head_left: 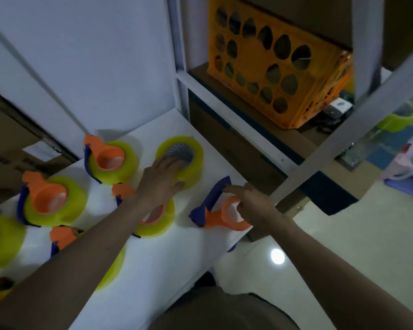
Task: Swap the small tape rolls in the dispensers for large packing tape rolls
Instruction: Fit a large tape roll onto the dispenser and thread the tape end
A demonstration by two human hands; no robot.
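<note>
The left hand (161,179) lies over the near side of a loose large tape roll (180,160), fingers curled round its yellow wall in a grasp, with the roll sitting flat on the white table (177,270) near the far edge. Just beside it, the right hand (250,206) touches an empty dispenser (218,211), orange hub and blue handle, its fingers bent and spread over the hub and handle; whether they truly clamp it or only rest there I cannot tell. The dispenser sits close to the table's right edge, so a nudge while the roll is pushed on could send it off onto the floor. The roll may also jam if it meets the hub tilted, and the left forearm crosses over another loaded dispenser (153,222), which a careless lift could drag. Further loaded dispensers (110,160) stand to the left; an orange crate (279,67) sits on a shelf behind.
</note>
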